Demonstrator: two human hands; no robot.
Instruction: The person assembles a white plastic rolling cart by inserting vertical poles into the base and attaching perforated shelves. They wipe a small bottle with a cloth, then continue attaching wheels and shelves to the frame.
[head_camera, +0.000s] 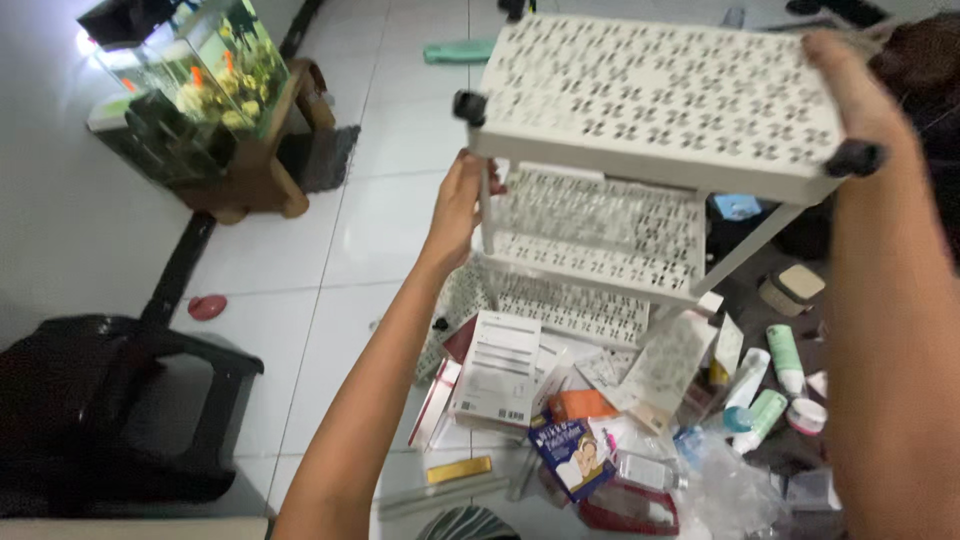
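Both arms are raised and extended forward, holding a white perforated tiered rack off the floor. The left hand grips the rack's near-left post just under the top shelf, fingers clenched around it. The right hand lies along the top shelf's far-right edge; its fingers are blurred, so I cannot tell their grip. Below the fingers, boxes, tubes and packets lie scattered. A fish tank stands well left.

White tile floor; lit aquarium; black stool.
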